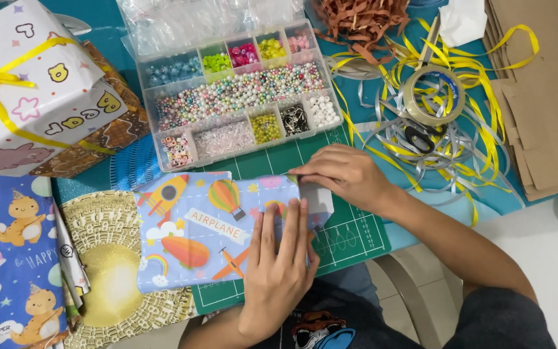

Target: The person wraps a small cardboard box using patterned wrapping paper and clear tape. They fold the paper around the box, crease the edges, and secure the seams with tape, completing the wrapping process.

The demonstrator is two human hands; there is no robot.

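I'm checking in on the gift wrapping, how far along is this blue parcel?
Done: blue patterned paper already covers the box's top and long sides. In hand: the left hand presses the paper flat while the right hand folds the white end flap. Left: no tape or ribbon on it; the tape roll sits among loose ribbons.

Near centre: a flat rectangular package (211, 229) wrapped in light-blue paper printed with a rocket, balloon and aeroplanes, lying on the green cutting mat (350, 236); the left hand (279, 268) lies flat on its right end, the right hand (343, 174) pinches its far right corner. Far left: a box-shaped package (30, 90) in white paper with pastel shapes, tied with yellow ribbon, resting on a brown patterned package (114, 132).
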